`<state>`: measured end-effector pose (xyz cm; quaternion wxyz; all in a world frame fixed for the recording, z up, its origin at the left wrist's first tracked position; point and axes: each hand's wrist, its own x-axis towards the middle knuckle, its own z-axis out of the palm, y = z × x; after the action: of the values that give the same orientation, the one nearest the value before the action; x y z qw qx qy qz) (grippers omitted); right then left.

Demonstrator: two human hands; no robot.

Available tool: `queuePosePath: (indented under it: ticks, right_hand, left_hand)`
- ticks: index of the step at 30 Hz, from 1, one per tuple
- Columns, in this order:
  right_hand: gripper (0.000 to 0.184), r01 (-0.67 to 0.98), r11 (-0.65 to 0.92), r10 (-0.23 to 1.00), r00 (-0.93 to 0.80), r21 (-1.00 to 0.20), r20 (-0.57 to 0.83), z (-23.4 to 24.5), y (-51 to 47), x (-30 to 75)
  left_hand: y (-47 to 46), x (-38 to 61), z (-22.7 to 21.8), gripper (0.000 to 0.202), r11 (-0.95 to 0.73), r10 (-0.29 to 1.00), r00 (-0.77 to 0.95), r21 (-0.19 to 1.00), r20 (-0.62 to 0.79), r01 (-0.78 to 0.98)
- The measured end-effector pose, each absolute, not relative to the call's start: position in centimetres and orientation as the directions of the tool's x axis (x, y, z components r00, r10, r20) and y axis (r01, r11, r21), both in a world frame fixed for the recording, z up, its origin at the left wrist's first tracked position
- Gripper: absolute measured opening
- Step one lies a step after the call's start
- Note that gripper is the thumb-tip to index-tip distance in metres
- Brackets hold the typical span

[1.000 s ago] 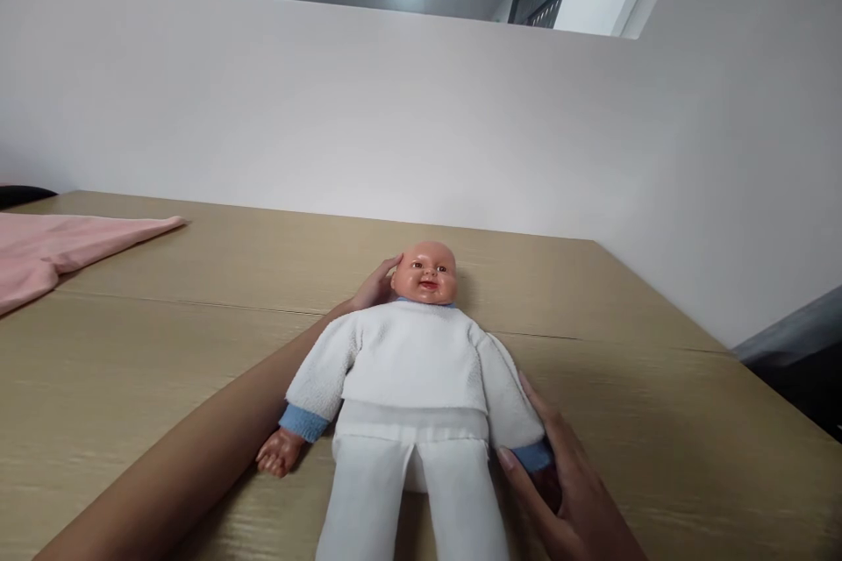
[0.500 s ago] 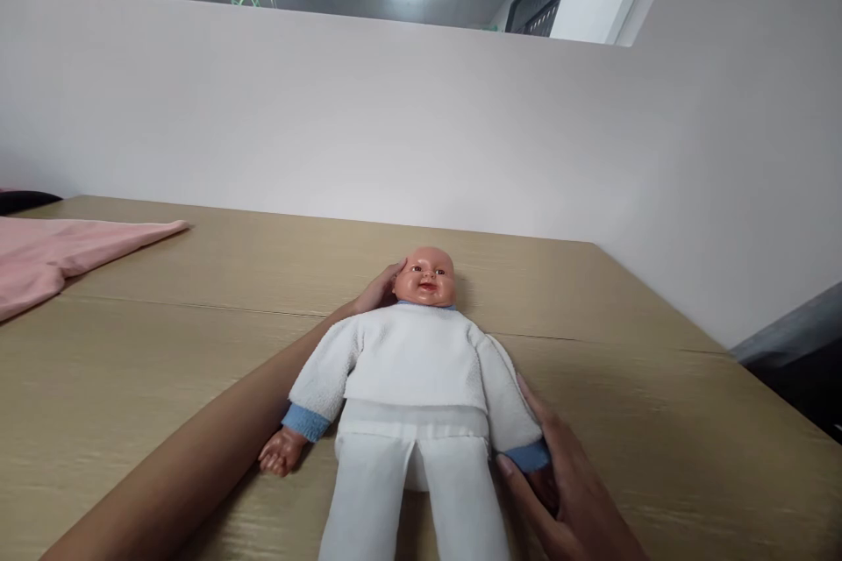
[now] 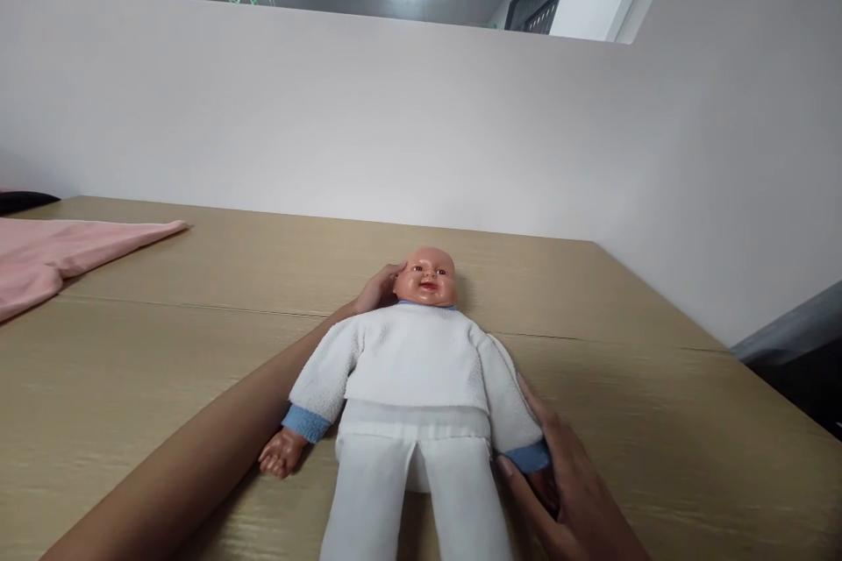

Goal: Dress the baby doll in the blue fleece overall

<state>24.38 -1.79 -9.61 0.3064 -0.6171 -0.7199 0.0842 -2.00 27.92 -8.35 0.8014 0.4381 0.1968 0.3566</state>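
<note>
A baby doll in a white top and white trousers with blue cuffs lies on its back on the wooden table, head pointing away from me. My left hand reaches along the doll's side and cups the side of its head; most of its fingers are hidden behind the head. My right hand lies at the doll's other arm, fingers wrapped around the blue-cuffed wrist and covering the doll's hand.
A pink cloth lies spread at the far left of the table. A white partition wall stands along the table's far edge and right side. A dark object sits beyond the right edge.
Almost nothing has moved. The view tilted slightly downward after the earliest frame; both hands stay in place on the doll.
</note>
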Motion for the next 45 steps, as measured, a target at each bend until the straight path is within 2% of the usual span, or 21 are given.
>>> queuePosePath:
  ticks: [8,23,29,37,41,45]
  right_hand:
    - [0.080,0.821,0.206,0.948,-0.032,-0.533,0.317,-9.4,-2.0,24.3]
    - [0.075,0.756,0.135,0.969,0.034,-0.640,0.245,-9.4,-2.1,23.7]
    - [0.072,0.782,0.198,0.945,0.010,-0.592,0.328,-9.4,-2.0,23.6]
    - [0.077,0.805,0.252,0.934,-0.057,-0.538,0.352,-9.2,-1.7,23.6]
    - [0.078,0.803,0.278,0.926,-0.078,-0.527,0.370,-9.3,-1.4,23.9]
    - [0.084,0.841,0.247,0.949,-0.110,-0.481,0.296,-8.3,-2.4,24.6]
  left_hand:
    - [28.2,-2.0,-8.6,0.050,0.366,0.742,0.671,0.840,-0.004,-0.400]
    - [28.5,-2.1,-9.0,0.057,0.337,0.701,0.713,0.886,-0.010,-0.318]
    - [27.6,-2.7,-8.1,0.063,0.326,0.690,0.721,0.916,-0.061,-0.235]
    - [23.2,-6.6,-6.5,0.058,0.120,0.873,0.483,0.990,-0.069,-0.076]
    - [19.4,-9.1,-5.2,0.053,-0.004,0.916,0.399,0.996,-0.033,0.090]
    - [15.3,-10.0,-3.7,0.054,-0.136,0.960,0.274,0.952,0.058,0.276]
